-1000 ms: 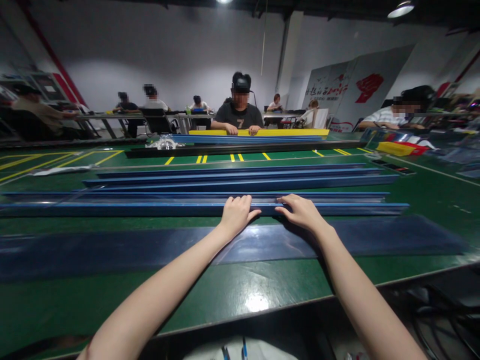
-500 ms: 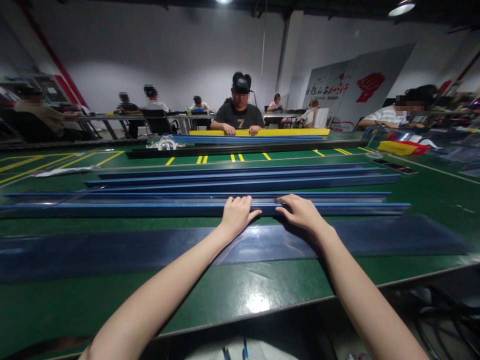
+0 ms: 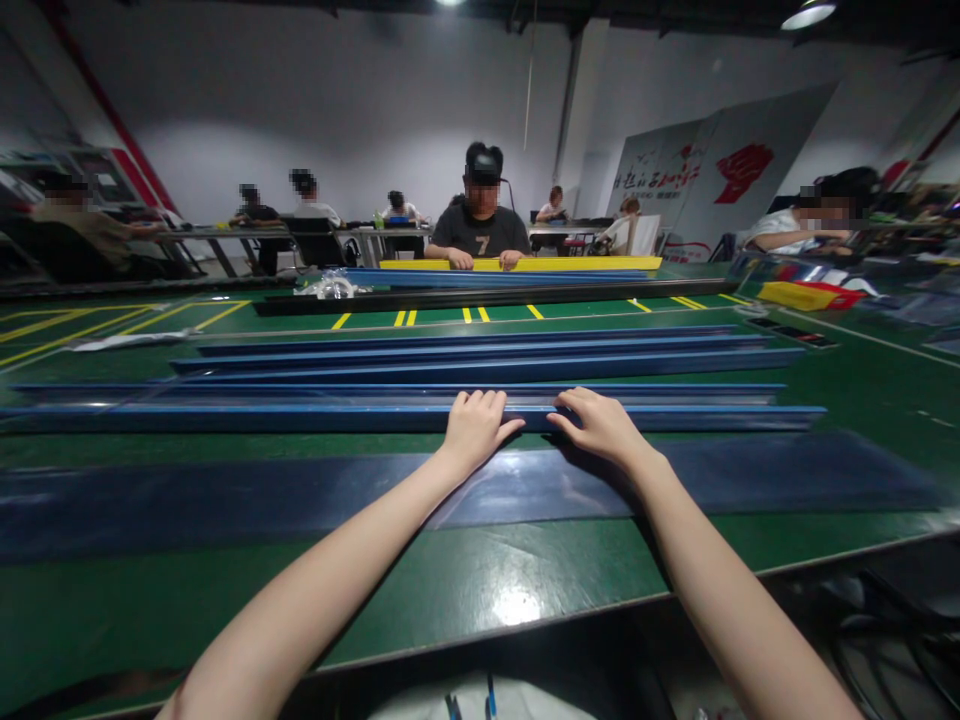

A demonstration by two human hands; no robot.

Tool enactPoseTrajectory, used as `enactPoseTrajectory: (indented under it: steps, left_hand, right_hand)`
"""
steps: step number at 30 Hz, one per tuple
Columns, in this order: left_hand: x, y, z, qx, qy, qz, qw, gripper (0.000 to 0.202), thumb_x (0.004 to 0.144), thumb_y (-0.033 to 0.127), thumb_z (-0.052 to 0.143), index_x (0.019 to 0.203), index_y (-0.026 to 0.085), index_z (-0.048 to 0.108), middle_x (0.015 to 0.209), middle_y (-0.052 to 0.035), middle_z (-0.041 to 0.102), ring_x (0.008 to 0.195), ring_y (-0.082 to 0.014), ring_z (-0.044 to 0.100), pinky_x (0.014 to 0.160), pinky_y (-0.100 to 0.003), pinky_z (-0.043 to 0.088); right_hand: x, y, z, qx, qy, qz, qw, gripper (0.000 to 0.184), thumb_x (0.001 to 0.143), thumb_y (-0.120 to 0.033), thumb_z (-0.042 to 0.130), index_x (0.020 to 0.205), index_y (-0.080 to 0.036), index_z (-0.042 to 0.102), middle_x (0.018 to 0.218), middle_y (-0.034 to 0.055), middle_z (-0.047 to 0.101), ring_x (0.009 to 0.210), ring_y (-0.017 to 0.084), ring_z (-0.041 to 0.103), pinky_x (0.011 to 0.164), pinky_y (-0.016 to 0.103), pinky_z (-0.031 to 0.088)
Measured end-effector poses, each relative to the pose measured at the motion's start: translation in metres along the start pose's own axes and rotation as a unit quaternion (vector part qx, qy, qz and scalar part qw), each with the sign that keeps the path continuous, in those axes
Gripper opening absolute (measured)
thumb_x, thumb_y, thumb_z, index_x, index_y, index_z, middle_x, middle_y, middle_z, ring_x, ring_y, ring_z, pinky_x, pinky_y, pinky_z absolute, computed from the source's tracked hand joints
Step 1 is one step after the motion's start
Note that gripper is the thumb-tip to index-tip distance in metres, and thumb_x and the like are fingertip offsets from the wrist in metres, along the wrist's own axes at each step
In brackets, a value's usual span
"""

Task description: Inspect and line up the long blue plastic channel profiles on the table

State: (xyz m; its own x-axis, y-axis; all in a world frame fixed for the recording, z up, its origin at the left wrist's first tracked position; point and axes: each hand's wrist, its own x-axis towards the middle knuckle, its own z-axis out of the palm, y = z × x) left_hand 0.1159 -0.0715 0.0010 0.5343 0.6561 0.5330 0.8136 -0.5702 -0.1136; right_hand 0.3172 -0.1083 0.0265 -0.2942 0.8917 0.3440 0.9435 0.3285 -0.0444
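Observation:
A long blue channel strip (image 3: 360, 418) lies across the green table in front of me. My left hand (image 3: 475, 428) is closed over its near edge, fingers bent over the top and thumb pointing right along the front. A short way to the right, my right hand (image 3: 596, 420) grips the same strip, fingers curled over it and thumb pointing left. The fingertips of both hands are partly hidden behind the edge. Under my wrists, nearer to me, a flat transparent bluish plastic sheet (image 3: 247, 500) lies lengthwise.
More blue channel strips (image 3: 487, 370) lie beyond my hands. Farther back are a black strip (image 3: 450, 298) and a clear plastic bundle (image 3: 330, 286). Opposite, a co-worker (image 3: 480, 225) holds a yellow strip (image 3: 585, 264). A phone (image 3: 791, 332) and a yellow tray (image 3: 799, 295) are at the right.
Both hands keep almost the same place on the blue strip. At the far right, a person's head and arm have shifted slightly; the view has moved a little.

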Motion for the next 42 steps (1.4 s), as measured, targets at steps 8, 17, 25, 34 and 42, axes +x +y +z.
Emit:
enactPoseTrajectory:
  steps: [8,17,25,34,42]
  left_hand:
    - [0.001,0.000,0.000,-0.009,0.001,0.002,1.000,0.038,0.084,0.052,0.046,0.090,0.016,0.055,0.084,-0.0075,0.063,0.082,-0.0227,0.055,0.071,-0.034,0.031]
    - [0.000,-0.001,0.001,-0.009,0.007,0.005,1.000,0.037,0.083,0.052,0.046,0.089,0.016,0.055,0.083,-0.0073,0.063,0.081,-0.0223,0.055,0.071,-0.033,0.031]
    - [0.000,-0.002,0.001,-0.005,0.003,0.021,1.000,0.036,0.084,0.051,0.046,0.090,0.016,0.055,0.083,-0.0068,0.063,0.081,-0.0217,0.055,0.070,-0.033,0.031]
    - [0.001,-0.002,0.001,-0.018,0.006,0.056,0.998,0.030,0.087,0.044,0.044,0.094,0.017,0.054,0.089,-0.0066,0.061,0.084,-0.0200,0.055,0.071,-0.031,0.032]
    - [-0.001,-0.001,-0.001,0.010,0.002,0.051,0.999,0.034,0.087,0.045,0.045,0.101,0.016,0.054,0.094,-0.0077,0.061,0.086,-0.0216,0.054,0.073,-0.033,0.032]
  right_hand:
    - [0.004,-0.004,0.007,-0.006,0.005,-0.022,1.000,0.022,0.088,-0.034,0.043,0.089,-0.019,0.058,0.088,0.0063,0.062,0.081,0.017,0.056,0.064,0.024,0.035]
    - [0.004,-0.004,0.006,-0.031,0.032,-0.046,0.998,0.024,0.089,-0.034,0.041,0.079,-0.019,0.057,0.083,0.0056,0.059,0.081,0.017,0.053,0.064,0.025,0.034]
    - [0.007,-0.001,0.006,-0.068,0.045,-0.069,0.994,0.026,0.089,-0.031,0.040,0.074,-0.018,0.057,0.079,0.0059,0.058,0.076,0.017,0.052,0.062,0.026,0.033]
    - [0.004,0.005,-0.003,-0.067,0.023,-0.028,0.997,0.024,0.086,-0.029,0.044,0.072,-0.019,0.060,0.080,0.0057,0.060,0.075,0.016,0.054,0.057,0.026,0.030]
    - [-0.009,0.022,-0.014,-0.080,0.015,0.050,0.995,0.023,0.081,-0.032,0.049,0.066,-0.019,0.060,0.078,0.0040,0.061,0.070,0.016,0.055,0.055,0.026,0.030]
